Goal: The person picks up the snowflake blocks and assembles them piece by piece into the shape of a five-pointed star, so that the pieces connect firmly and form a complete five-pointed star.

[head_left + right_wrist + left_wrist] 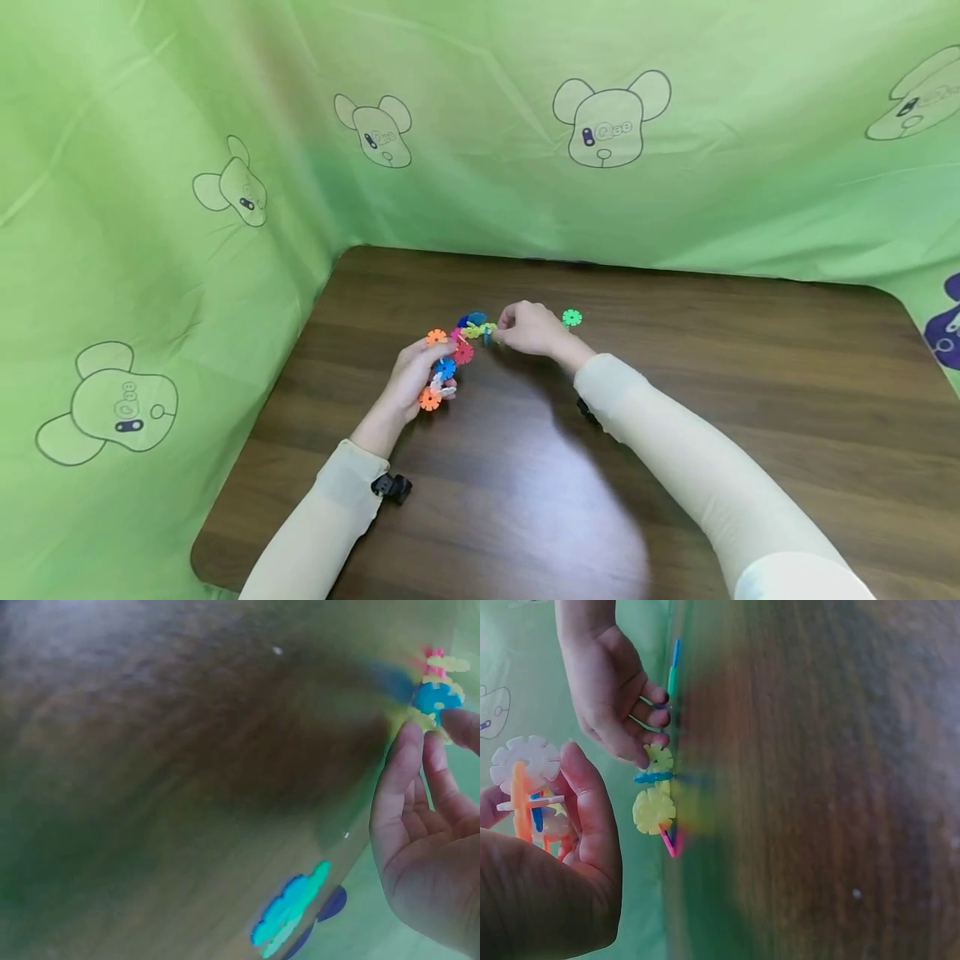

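My left hand [407, 382] grips one end of a joined chain of notched plastic snowflake discs. An orange disc [430, 399], a white disc [526, 762] and a blue disc [446, 368] sit by its fingers, with a red disc [463, 352] beyond the thumb. Toward the other end, the chain has yellow discs [653, 811] with a blue disc [436, 700] set crosswise between them. My right hand [531, 328] pinches the yellow disc [658, 757] at that end between thumb and fingertips. Parts of the chain are hidden behind the left hand's fingers.
Beyond my right wrist, a green disc [572, 317] stands on the brown wooden table [750, 400]; a blue disc [281, 909] shows against it in the right wrist view. A green curtain [480, 200] printed with mouse heads hangs along the table's back and left edges.
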### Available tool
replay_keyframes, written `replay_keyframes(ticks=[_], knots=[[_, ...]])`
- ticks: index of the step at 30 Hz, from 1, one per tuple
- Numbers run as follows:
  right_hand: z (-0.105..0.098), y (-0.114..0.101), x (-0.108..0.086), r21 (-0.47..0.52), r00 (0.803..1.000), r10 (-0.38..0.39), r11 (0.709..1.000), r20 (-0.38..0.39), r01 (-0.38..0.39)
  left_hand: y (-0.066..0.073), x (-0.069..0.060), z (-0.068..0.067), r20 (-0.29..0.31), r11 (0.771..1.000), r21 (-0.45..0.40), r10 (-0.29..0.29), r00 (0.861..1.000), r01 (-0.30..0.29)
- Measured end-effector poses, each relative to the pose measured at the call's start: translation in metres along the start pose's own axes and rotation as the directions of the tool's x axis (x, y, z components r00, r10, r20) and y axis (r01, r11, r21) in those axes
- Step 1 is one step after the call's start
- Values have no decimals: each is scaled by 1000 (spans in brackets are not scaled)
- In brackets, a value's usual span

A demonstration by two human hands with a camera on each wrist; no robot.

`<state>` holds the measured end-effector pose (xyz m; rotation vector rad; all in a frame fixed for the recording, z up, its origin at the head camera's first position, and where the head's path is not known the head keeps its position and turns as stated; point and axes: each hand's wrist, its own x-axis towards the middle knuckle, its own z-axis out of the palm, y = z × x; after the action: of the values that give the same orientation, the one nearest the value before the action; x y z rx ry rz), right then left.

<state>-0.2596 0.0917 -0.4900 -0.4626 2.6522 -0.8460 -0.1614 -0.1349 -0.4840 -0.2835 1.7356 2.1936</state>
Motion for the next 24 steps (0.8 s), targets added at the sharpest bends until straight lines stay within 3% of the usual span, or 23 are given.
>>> replay_keyframes(ticks=[3,9,13,18,24], knots=[[-3,3,-6,38,1000,4,999,-5,-3,1,1,5,13,1000,3,7,1000,-7],[-13,13,-20,226,998,42,974,-38,-32,1,6,18,51,1000,18,19,999,-20],[-23,26,-35,366,996,74,929,-55,-49,2,11,33,90,998,53,22,996,-26],[-32,39,-54,524,992,108,850,-66,-57,1,17,53,115,994,105,9,993,-21],[-40,52,-74,584,988,108,811,-110,-24,1,21,78,148,993,119,-11,989,-7]])
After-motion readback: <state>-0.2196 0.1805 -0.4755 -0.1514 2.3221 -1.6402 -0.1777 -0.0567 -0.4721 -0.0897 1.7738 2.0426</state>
